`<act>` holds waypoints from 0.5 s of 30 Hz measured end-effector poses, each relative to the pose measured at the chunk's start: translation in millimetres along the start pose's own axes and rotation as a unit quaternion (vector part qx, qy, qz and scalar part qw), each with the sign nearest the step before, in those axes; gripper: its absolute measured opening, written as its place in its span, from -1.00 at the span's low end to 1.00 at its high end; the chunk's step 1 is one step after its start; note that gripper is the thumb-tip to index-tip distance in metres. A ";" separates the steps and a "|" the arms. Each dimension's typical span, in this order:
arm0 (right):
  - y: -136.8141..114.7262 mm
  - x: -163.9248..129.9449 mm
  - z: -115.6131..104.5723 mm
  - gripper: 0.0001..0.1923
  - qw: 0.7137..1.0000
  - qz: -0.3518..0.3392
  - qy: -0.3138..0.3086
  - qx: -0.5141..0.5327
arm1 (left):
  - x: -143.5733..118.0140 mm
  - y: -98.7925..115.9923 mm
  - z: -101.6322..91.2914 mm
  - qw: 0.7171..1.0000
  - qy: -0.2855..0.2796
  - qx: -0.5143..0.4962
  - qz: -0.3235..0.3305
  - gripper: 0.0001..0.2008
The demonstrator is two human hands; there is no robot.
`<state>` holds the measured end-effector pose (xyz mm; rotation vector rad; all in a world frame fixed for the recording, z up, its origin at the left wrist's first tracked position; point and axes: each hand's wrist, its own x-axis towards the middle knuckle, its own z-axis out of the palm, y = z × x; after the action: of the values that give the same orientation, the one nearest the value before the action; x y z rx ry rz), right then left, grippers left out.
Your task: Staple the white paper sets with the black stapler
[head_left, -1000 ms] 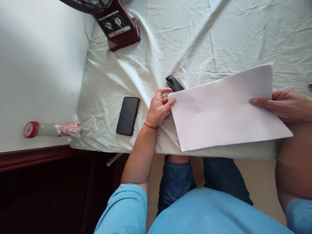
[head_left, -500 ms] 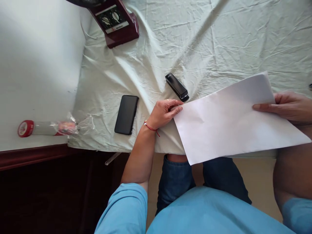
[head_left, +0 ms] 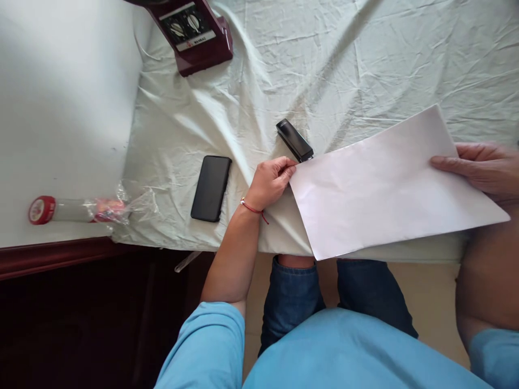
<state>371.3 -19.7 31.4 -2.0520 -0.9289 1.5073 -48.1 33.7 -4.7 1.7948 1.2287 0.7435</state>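
A white sheet of paper (head_left: 385, 183) lies tilted across the near edge of a table covered with a pale wrinkled cloth (head_left: 324, 65). My left hand (head_left: 270, 181) pinches the paper's left corner between thumb and fingers. My right hand (head_left: 482, 167) holds the paper's right edge, fingers on top. A black stapler (head_left: 294, 139) lies on the cloth just beyond my left hand, its near end touching or tucked under the paper's corner.
A black phone (head_left: 211, 188) lies face down left of my left hand. A dark red fan base with dials (head_left: 194, 35) stands at the back left. A plastic-wrapped red-capped tube (head_left: 73, 209) lies on the white surface at left.
The paper slid down and right, uncovering the stapler, then moved back up so its corner meets the stapler's end. Both hands kept their hold on it.
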 end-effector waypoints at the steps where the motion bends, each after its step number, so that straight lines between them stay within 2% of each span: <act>1: -1.4 -0.6 1.3 -0.29 1.000 -0.009 0.009 0.001 | 0.8 -0.7 1.3 1.000 0.009 -0.013 -0.006 -0.82; 5: -3.9 -0.8 2.1 -0.33 0.999 -0.018 0.033 0.003 | 2.3 -6.1 8.5 0.997 0.050 -0.055 -0.025 -0.88; 8: -2.8 0.5 -0.7 -0.30 0.999 -0.013 0.042 -0.001 | 1.0 -13.0 13.6 0.993 0.114 -0.024 -0.016 -0.78; 10: -1.6 1.3 -3.1 -0.29 0.999 -0.016 0.048 -0.007 | 0.2 -17.9 15.1 0.984 0.174 0.024 0.037 -0.65; 12: -0.3 2.3 -5.3 -0.29 0.999 -0.017 0.045 -0.005 | 0.9 -21.4 15.0 0.967 0.204 0.082 0.128 -0.51; 15: 1.3 3.7 -7.4 -0.29 1.000 -0.014 0.025 0.004 | 4.8 -23.4 15.0 0.946 0.176 0.141 0.232 -0.42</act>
<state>379.4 -17.5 30.4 -2.0521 -0.9268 1.4376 -44.8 38.2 -32.4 2.3008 1.1891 1.2497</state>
